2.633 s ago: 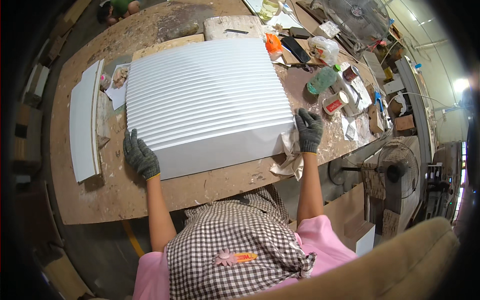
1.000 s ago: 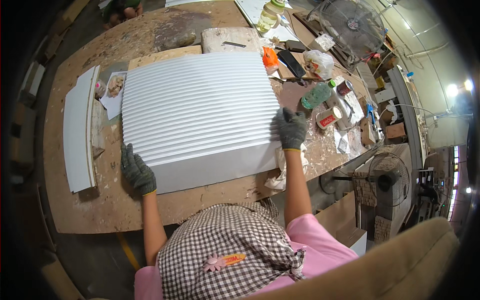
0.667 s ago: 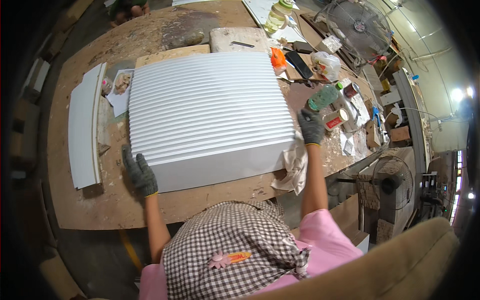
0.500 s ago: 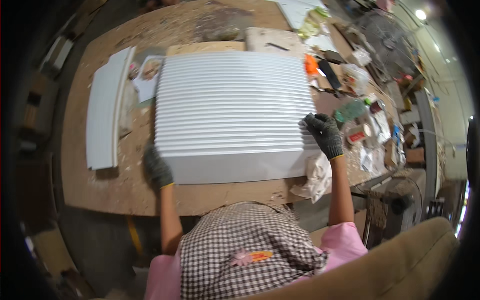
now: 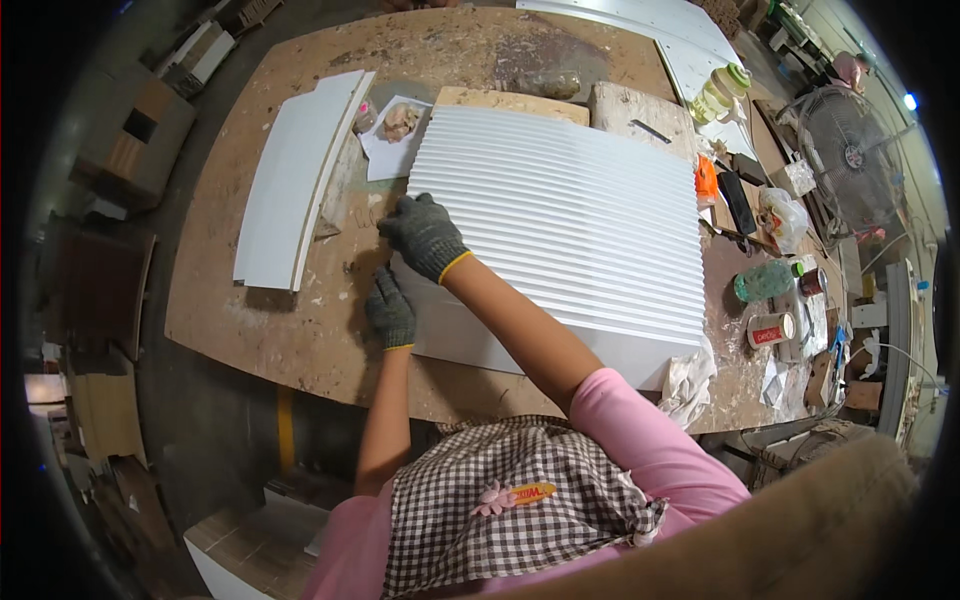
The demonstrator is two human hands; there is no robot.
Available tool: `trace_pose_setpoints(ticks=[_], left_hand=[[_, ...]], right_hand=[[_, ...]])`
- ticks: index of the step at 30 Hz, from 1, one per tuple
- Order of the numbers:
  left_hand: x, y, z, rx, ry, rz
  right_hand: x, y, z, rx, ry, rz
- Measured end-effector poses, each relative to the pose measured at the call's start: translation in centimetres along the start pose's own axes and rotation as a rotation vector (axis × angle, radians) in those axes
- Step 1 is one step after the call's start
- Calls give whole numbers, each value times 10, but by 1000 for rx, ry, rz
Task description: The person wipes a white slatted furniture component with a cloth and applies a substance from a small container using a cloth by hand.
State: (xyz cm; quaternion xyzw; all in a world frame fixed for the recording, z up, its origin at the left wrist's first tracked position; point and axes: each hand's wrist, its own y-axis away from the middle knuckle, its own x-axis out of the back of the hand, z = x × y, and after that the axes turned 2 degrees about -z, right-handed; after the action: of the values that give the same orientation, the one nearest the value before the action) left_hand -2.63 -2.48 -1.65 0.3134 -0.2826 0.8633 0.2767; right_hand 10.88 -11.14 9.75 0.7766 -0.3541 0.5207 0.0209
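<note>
A white panel with a ridged top (image 5: 570, 215) and a smooth strip along its near side lies on the worktable. My right hand (image 5: 426, 237), in a grey knit glove with a yellow cuff, reaches across to the panel's left edge. Its fingers are curled closed, and whatever they may hold is hidden. Just nearer to me, my left hand (image 5: 390, 310), gloved alike, rests against the same edge. The left fingers look stretched out along it, partly in shadow. Beneath the panel's right near corner lies a white cloth (image 5: 690, 385).
A smooth white board (image 5: 300, 185) stands on supports at the left of the worktable (image 5: 240, 325). Beyond the panel are wooden blocks (image 5: 640, 120). Along the right lie a green bottle (image 5: 765, 281), a white-and-red cup (image 5: 771, 330) and an orange packet (image 5: 706, 180). A fan (image 5: 850, 150) stands farther right.
My right hand has crossed from the panel's right edge to its left edge. My left hand stays by the left edge. The view has turned, so the panel appears farther right and tilted.
</note>
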Motion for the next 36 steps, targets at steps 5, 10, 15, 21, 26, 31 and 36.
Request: trace_pose_setpoints(ticks=[5, 10, 15, 21, 26, 31, 36], left_hand=[[-1, -3, -5, -83, -30, -56], [-9, -1, -22, -407, -385, 59], [-11, 4, -28, -197, -214, -69], [-6, 9, -21, -416, -371, 126], [7, 4, -13, -306, -567, -212], [32, -22, -30, -488, -431, -213], [31, -76, 38, -49, 352, -526]], right_hand=[[56, 97, 85, -324, -435, -18], [184, 221, 131, -372, -41, 86], [158, 171, 101, -176, -40, 89], [16, 25, 32, 26, -53, 140], [-19, -31, 16, 64, -58, -5], [52, 69, 101, -110, -36, 114], [190, 231, 199, -553, 199, 339]])
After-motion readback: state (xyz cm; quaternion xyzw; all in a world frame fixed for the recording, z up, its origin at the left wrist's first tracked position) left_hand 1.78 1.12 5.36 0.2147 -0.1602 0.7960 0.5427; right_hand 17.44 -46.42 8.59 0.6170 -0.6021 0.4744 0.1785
